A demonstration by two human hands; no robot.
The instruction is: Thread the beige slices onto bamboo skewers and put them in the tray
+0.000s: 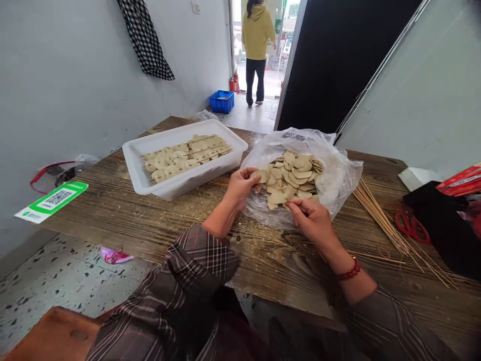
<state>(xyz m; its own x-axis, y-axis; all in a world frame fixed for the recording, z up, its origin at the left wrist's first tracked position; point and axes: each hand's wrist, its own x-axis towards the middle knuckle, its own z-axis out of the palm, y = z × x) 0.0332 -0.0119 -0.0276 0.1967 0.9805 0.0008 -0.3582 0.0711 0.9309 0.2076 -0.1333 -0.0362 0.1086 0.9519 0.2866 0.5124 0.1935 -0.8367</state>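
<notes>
My left hand (240, 188) pinches a round, thin beige slice (260, 175) between thumb and fingers, over the near left side of an open clear plastic bag (338, 170). A heap of similar slices (296, 173) fills the bag's middle. My right hand (311, 215) is closed at the bag's near edge on a thin bamboo skewer, mostly hidden by the fingers; a beige slice (281, 195) is at its tip. Left of the bag, a white plastic tub (188, 185) contains rows of slices threaded on skewers (188, 155).
Loose bamboo skewers (387, 220) lie right of the bag, beside red-handled scissors (411, 225) and a black bag (436, 220). A green-and-white QR card (54, 200) sits at the wooden table's (180, 230) left edge. A person (258, 45) stands in the doorway near a blue crate (222, 103).
</notes>
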